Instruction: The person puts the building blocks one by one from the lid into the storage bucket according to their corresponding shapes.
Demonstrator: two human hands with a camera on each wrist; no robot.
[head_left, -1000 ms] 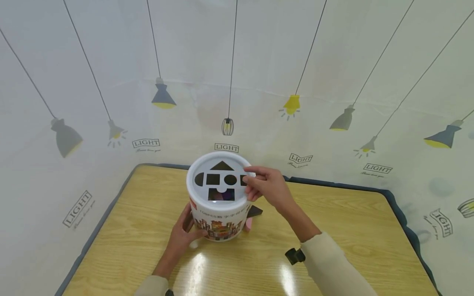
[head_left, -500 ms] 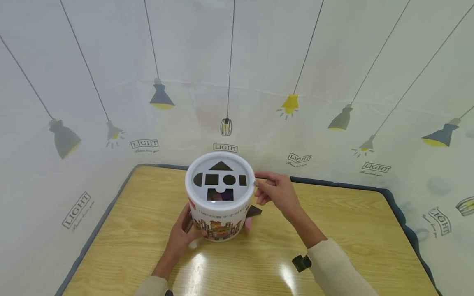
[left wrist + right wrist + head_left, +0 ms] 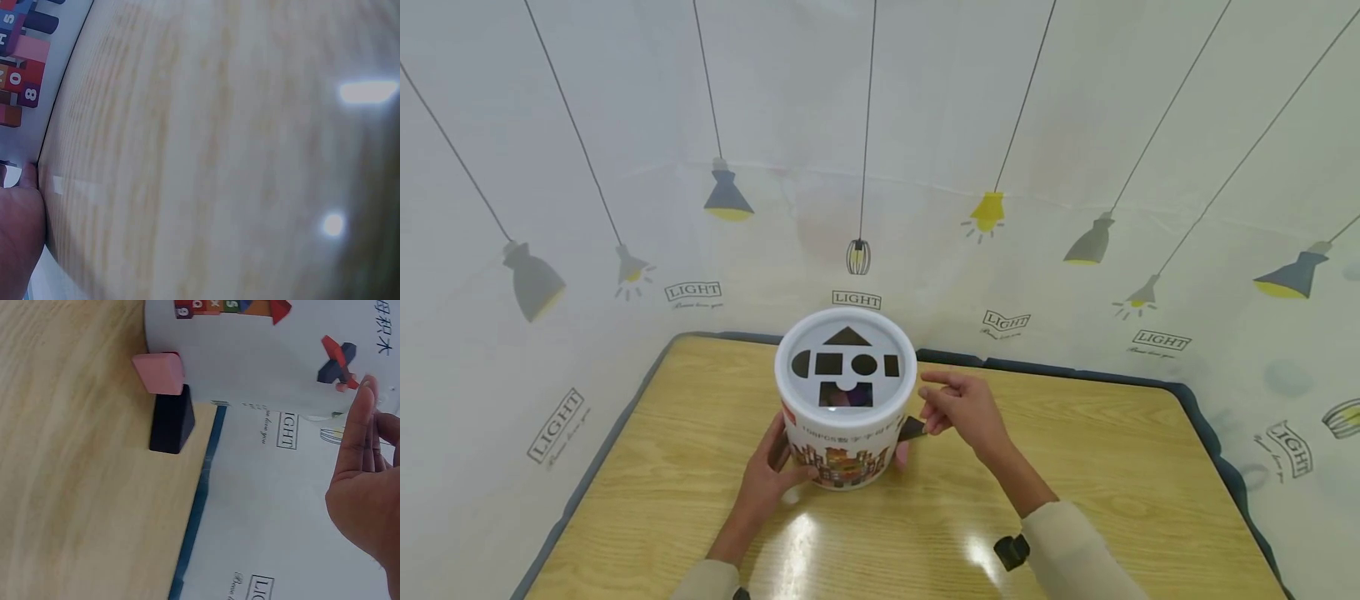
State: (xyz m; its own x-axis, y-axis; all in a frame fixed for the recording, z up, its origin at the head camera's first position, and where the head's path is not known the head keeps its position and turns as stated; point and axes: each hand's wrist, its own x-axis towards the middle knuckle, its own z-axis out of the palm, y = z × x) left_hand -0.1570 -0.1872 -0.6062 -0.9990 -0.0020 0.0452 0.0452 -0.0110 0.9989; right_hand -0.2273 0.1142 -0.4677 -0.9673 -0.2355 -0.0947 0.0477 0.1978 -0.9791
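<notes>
A white block bucket (image 3: 846, 450), printed with pictures of coloured blocks, stands upright on the wooden table. Its white lid (image 3: 847, 312) has several shaped holes, and something purple and pink shows dimly through the lowest one. My left hand (image 3: 767, 473) grips the bucket's lower left side, thumb at the front; its other fingers are partly hidden. My right hand (image 3: 966, 410) hovers just right of the lid with nothing visible in its fingers. Below it, against the bucket, lie a black triangular block (image 3: 171, 420) and a pink block (image 3: 160, 373).
The wooden table (image 3: 1075, 500) stretches out on both sides of the bucket. Behind its dark edge (image 3: 1075, 373) hangs a pale cloth (image 3: 925, 250) printed with lamps. Light glares off the tabletop near the front.
My right hand has drawn off the lid's right edge to the right, then dropped slightly, uncovering the rectangular hole. My left hand stays on the bucket.
</notes>
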